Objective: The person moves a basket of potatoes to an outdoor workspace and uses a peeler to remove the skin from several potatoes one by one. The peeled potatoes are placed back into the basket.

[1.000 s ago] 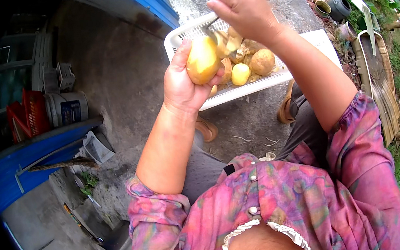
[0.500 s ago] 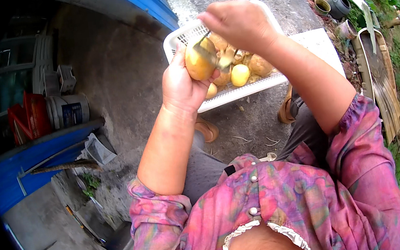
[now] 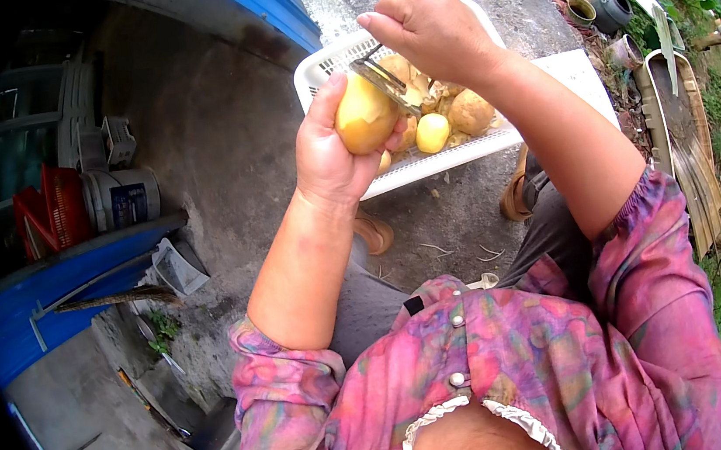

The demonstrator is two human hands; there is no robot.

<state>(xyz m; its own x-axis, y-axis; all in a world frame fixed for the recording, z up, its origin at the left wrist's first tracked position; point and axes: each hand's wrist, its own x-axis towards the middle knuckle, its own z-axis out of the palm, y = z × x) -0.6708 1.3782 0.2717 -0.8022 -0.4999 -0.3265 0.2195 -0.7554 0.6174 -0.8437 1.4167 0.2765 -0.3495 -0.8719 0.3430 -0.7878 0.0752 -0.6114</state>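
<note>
My left hand [image 3: 330,145] is wrapped round a large, partly peeled yellow potato [image 3: 364,117] from below, above the near left part of a white basket [image 3: 425,168]. My right hand [image 3: 438,30] is closed round a peeler [image 3: 385,80], its grip mostly hidden by the fingers. The metal blade end lies along the potato's right side; whether it touches cannot be made out. In the basket sit a smaller, smooth yellow potato [image 3: 433,133], a brown unpeeled potato [image 3: 471,112] and loose peelings.
A white board or stool top [image 3: 578,83] extends to the basket's right. My sandalled foot [image 3: 373,231] stands below the basket. Dark pots [image 3: 612,12] and a long worn trough [image 3: 684,138] lie at the right. A red crate [image 3: 65,203] and white bucket [image 3: 133,196] stand left.
The peeler has gone from blurred motion across the potato to a clearer position at its right side. The potato has turned slightly, showing more bare yellow surface. My right hand has shifted slightly upward.
</note>
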